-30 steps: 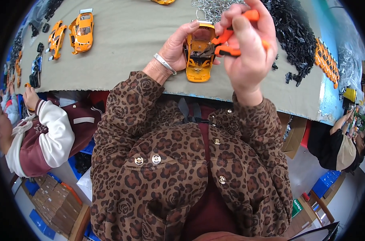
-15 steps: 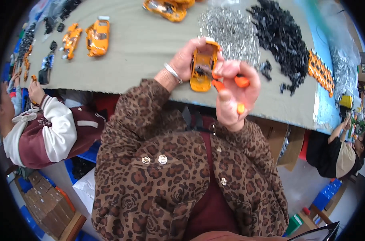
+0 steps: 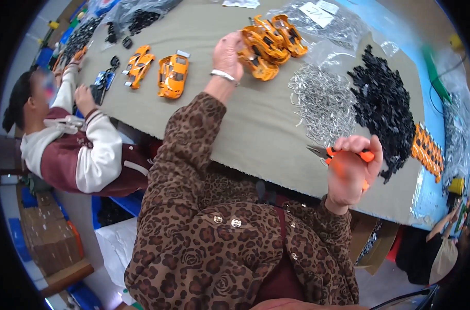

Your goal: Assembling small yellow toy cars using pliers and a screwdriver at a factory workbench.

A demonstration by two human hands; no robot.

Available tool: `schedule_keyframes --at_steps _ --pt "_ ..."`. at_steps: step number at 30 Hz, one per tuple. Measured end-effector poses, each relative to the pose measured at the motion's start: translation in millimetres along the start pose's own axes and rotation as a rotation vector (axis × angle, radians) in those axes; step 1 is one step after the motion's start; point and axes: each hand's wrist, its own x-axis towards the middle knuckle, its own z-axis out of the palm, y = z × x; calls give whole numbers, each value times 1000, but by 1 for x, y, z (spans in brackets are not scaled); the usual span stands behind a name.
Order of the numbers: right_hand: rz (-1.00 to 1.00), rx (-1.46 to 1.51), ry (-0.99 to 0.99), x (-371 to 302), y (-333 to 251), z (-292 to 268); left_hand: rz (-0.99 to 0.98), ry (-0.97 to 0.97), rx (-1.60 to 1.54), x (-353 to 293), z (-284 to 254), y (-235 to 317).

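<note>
At the left edge of a pile of orange toy car bodies (image 3: 277, 39), my left hand (image 3: 226, 58) has its fingers curled on the edge of the nearest toy car body (image 3: 258, 66). The pile partly hides the fingertips. My right hand (image 3: 351, 170), palm up over the front right of the table, is closed round orange-handled pliers (image 3: 368, 155). Their metal jaws point left, in front of a heap of silvery metal pins (image 3: 324, 106). Two orange toy cars (image 3: 173, 75) lie apart to the left.
Black plastic parts (image 3: 384, 98) are heaped right of the metal pins. Beyond them lies an orange patterned strip (image 3: 427, 152). A clear plastic bag (image 3: 325, 23) is at the back. On my left a co-worker (image 3: 85, 139) sits at the same table (image 3: 204, 134).
My left hand has moved forward from in front of me to the pile, with the toy car body. My right hand has drawn away to the right with the pliers.
</note>
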Motion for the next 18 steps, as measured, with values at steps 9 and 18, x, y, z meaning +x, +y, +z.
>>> schedule_keyframes --at_steps 9,18 --pt "-147 -130 -7 -4 -31 -53 1187 53 1704 1 -32 31" --pt "-286 -357 378 3 -82 -125 497 3 2279 -1 -163 83"
